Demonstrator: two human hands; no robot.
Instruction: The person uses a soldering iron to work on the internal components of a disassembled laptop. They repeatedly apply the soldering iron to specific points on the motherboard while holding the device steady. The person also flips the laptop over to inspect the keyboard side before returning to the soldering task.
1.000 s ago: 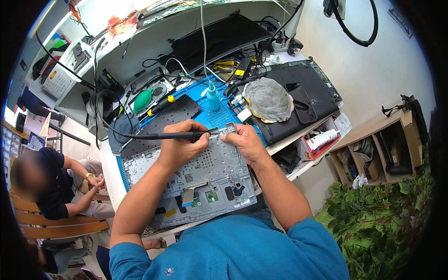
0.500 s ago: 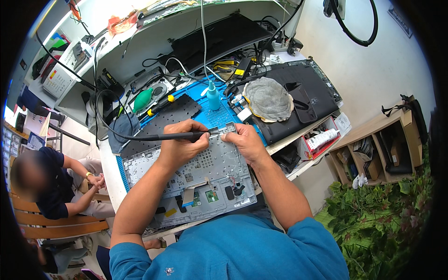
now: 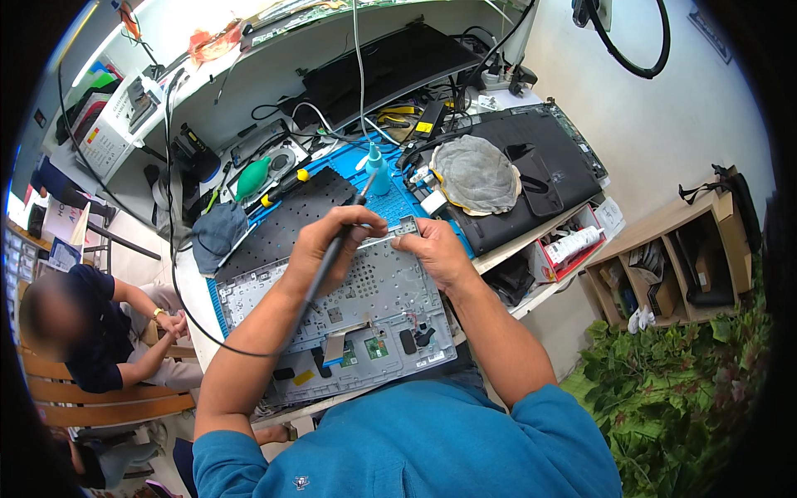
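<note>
Grey laptop panel (image 3: 378, 286) lies on the counter's (image 3: 195, 280) near side, right hand (image 3: 437, 251) pinching its far edge, left hand (image 3: 334, 247) gripping a corded black tool (image 3: 312, 289), its tip (image 3: 367, 187) best held clear of the teal bottle (image 3: 381, 180).

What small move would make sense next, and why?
Probably tilting the pen-shaped tool down with the left hand, so its tip meets the grey panel near the right thumb. The tip currently angles up and away from the panel, toward the teal bottle, while the right hand grips the panel's far edge and seems to be steadying it.
</note>
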